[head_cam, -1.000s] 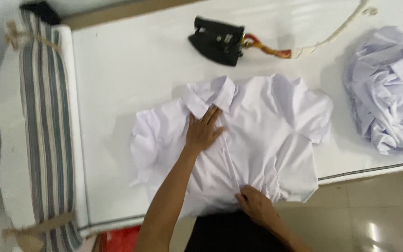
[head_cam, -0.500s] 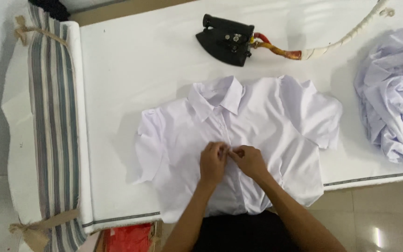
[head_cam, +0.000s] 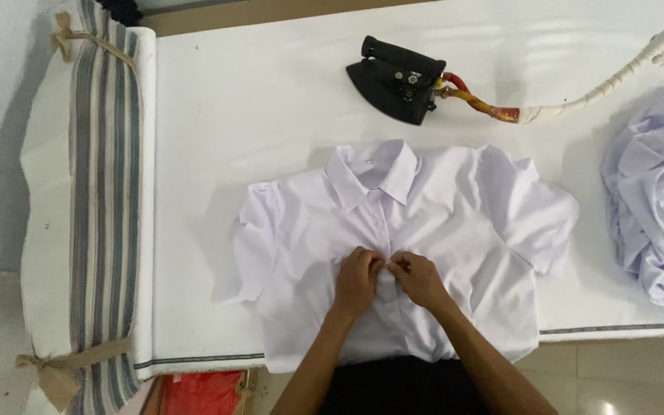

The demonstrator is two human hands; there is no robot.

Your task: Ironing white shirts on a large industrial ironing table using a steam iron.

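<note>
The left hand (head_cam: 359,278) and right hand (head_cam: 418,278) pinch the placket of the white shirt (head_cam: 401,246) lying mid-table; tugging could misalign it, or re-crease the smoothed front.

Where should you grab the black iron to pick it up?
Probably by the long handle along the top of the black iron, coming down from above. It sits flat on the white table, handle up, with its cord trailing off to the right, so reach in from the shirt side, clear of the cord.
</note>
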